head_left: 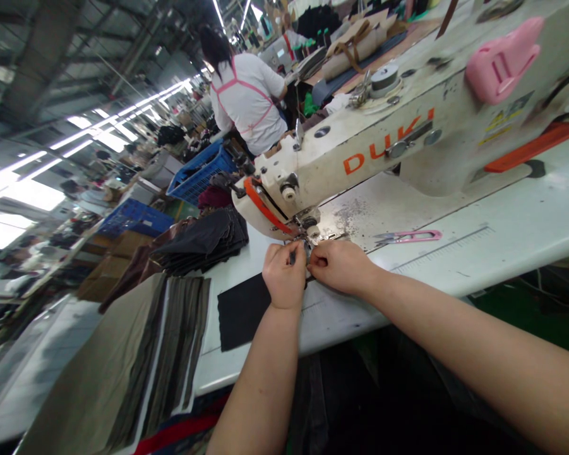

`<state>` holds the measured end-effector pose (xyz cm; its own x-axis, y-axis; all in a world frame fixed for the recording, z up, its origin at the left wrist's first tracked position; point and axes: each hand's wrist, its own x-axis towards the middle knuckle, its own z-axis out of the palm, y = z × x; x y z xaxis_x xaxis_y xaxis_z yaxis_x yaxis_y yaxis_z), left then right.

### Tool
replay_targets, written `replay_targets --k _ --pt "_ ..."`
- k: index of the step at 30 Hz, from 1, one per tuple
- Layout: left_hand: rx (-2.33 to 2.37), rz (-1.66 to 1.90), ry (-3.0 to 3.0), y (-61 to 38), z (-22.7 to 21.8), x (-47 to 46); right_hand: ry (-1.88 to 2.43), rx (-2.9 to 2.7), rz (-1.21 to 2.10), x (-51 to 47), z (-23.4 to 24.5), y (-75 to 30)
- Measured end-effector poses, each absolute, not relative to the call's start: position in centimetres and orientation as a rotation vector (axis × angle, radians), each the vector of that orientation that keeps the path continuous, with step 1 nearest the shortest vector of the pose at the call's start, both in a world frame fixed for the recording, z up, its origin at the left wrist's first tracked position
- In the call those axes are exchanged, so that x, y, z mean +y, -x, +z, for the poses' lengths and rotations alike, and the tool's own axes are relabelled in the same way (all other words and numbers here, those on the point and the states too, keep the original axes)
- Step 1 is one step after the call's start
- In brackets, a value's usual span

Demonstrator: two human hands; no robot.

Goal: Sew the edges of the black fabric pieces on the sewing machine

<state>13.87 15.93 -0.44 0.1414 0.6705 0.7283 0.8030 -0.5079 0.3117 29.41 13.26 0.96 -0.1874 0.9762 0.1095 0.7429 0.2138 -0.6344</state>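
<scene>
Both hands meet close to the needle area of a white sewing machine [331, 183]. My left hand [284, 272] is closed, thumb and fingers pinched together just in front of the presser foot [312, 232]. Right beside it, my right hand [338, 265] is also closed in a pinch, its fingertips almost touching the left ones. Whatever the fingertips hold is too small or hidden to make out. A black fabric piece [241, 313] lies flat on the white table, partly under my left hand and wrist. Pink-handled thread snips [414, 236] rest on the table right of my hands.
Left of the table is a stack of olive-grey fabric pieces [108, 360], with a pile of dark fabric [203, 243] behind it. Blue crates [203, 170] stand farther back. A person in a white shirt [251, 95] works beyond the machine. A pink holder [502, 60] sits on the machine.
</scene>
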Motion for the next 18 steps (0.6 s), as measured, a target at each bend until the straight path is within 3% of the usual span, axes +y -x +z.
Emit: replay_targets --k 18 --pt "-1.546 -1.282 2.242 -14.09 -0.62 16.28 1.587 -2.030 0.575 13.25 0.82 -29.27"
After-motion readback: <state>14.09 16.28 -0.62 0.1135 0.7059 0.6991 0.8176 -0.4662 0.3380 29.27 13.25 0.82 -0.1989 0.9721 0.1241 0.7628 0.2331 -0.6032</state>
